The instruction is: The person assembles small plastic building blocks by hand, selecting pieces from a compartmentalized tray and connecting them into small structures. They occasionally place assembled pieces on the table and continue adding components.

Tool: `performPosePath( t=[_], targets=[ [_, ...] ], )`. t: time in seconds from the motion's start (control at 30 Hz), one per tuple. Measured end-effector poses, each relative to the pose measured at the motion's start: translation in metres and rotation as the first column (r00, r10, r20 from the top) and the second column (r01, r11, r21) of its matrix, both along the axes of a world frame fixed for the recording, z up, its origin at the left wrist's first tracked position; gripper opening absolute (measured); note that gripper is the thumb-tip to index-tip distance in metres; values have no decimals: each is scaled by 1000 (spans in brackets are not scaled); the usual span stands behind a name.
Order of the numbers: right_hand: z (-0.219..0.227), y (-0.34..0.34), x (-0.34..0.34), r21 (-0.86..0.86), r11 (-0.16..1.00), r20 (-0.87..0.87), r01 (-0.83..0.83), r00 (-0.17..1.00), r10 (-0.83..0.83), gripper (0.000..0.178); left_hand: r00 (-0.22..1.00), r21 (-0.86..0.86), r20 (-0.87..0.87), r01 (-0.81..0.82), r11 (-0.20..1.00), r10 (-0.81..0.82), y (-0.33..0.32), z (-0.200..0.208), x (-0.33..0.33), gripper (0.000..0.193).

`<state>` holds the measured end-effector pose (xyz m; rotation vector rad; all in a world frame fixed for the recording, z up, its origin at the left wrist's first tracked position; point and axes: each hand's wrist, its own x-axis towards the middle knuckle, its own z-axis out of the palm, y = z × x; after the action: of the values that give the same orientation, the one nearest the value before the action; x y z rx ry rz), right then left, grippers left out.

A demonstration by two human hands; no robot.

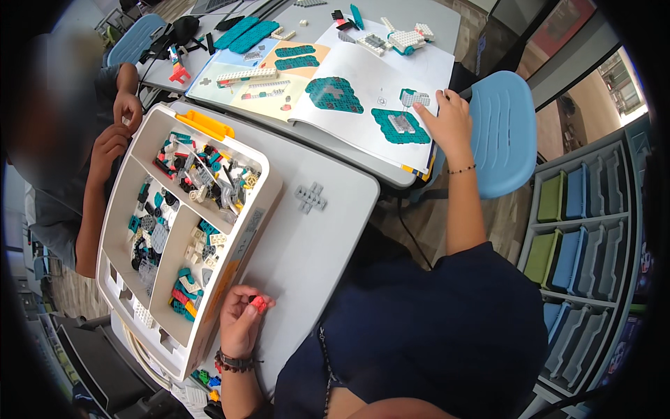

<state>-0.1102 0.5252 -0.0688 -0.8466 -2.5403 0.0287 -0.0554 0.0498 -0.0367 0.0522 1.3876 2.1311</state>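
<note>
My left hand [240, 320] pinches a small red building-block piece [259, 304] between thumb and fingers, beside the near wall of the sorting box. Something small and dark shows next to the red piece. My right hand [452, 124] rests at the right edge of the open instruction booklet [370, 133], its thumb laid over the page beside a picture of grey and teal parts, fingers apart. Between my hands, a grey cross-shaped block assembly [310, 197] lies on the grey table [300, 244]. The white sorting box [259, 162] holds mixed bricks in several compartments.
Across the table sits another person, hands [118, 133] together by the box. Teal plates [255, 36], a white beam [248, 75] and a white-teal build [406, 40] lie around the booklet. A blue chair [502, 133] and tray shelves [576, 244] stand at right.
</note>
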Motion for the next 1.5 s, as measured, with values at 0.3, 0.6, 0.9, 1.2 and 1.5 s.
performPosePath(
  t=[0.3, 0.6, 0.9, 1.2, 1.5],
  targets=[
    [2, -2, -2, 5, 999, -18, -44, 999, 45, 56, 1000, -36, -17, 0, 999, -1, 2, 1, 1, 25],
    [-3, 1, -4, 39, 992, -88, -118, 989, 121, 52, 999, -5, 0, 38, 999, -38, -4, -3, 0, 25],
    [-11, 3, -1, -30, 988, -104, -149, 984, 145, 57, 997, -16, 15, 82, 997, -82, -9, -4, -2, 27],
    [-13, 11, -4, -66, 993, 49, -94, 994, 97, 58, 994, -29, -7, 110, 993, -111, -10, -1, -3, 24],
    [18, -21, -3, -47, 976, -71, -212, 975, 208, 47, 988, -3, -37, 153, 988, -153, -12, -3, -6, 14]
  ],
)
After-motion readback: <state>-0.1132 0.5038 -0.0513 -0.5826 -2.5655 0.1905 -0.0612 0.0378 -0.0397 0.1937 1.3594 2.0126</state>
